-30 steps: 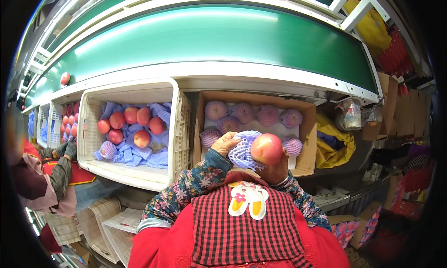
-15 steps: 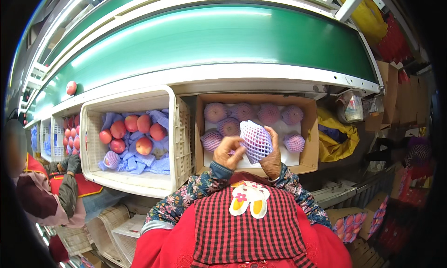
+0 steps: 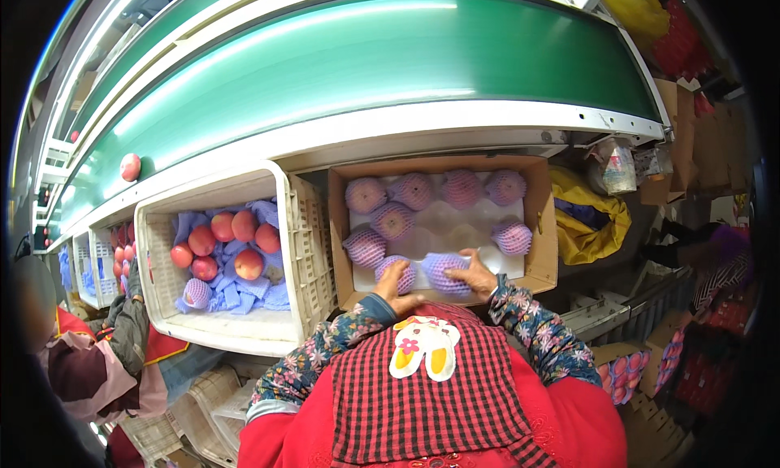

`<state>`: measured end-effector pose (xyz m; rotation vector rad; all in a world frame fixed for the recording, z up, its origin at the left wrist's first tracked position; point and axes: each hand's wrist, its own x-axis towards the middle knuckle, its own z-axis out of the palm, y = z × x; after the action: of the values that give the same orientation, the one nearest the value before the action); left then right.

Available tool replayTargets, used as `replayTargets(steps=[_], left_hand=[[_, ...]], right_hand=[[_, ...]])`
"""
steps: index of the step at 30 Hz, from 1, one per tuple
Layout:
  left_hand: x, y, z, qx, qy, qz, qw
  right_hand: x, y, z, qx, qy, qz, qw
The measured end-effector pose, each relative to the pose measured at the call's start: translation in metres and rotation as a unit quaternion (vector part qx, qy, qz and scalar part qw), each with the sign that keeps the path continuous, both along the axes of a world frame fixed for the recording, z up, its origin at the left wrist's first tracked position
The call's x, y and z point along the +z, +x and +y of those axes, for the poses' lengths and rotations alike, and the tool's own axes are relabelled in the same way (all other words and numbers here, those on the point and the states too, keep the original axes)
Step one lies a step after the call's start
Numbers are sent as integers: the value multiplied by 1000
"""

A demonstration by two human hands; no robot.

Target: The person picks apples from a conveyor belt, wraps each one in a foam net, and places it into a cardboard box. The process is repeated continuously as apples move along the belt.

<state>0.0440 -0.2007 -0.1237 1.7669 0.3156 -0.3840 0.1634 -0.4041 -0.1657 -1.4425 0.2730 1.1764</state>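
An open cardboard box (image 3: 543, 224) with a pale liner is in front of me. Along its far side and left edge sit several apples in pink-purple foam nets, among them one netted apple (image 3: 392, 221); another netted apple (image 3: 512, 238) is at the right wall. At the near side, my left hand (image 3: 393, 292) curls its fingers over a netted apple (image 3: 401, 276). Just right of it, my right hand (image 3: 478, 276) grips a second netted apple (image 3: 445, 273), low in the box. My fingers partly cover both.
A white plastic crate (image 3: 292, 224) on the left holds loose red apples (image 3: 249, 264) and blue-purple foam nets (image 3: 244, 296). Beyond runs a green conveyor belt (image 3: 366, 62) with an apple (image 3: 130, 167). A yellow bag (image 3: 601, 232) lies right of the box. At far left is a co-worker's sleeve (image 3: 128, 330).
My right hand has lowered the netted apple from above the box to its near side. My left hand has moved down onto the neighbouring netted apple.
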Motion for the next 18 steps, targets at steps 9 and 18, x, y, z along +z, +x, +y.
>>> replayTargets(steps=[9, 18], left_hand=[[65, -44, 48, 210, -266, 2, 941], [115, -154, 164, 439, -137, -126, 879]], right_hand=[[-47, 77, 52, 153, -149, -349, 913], [-90, 83, 35, 49, -121, -417, 900]])
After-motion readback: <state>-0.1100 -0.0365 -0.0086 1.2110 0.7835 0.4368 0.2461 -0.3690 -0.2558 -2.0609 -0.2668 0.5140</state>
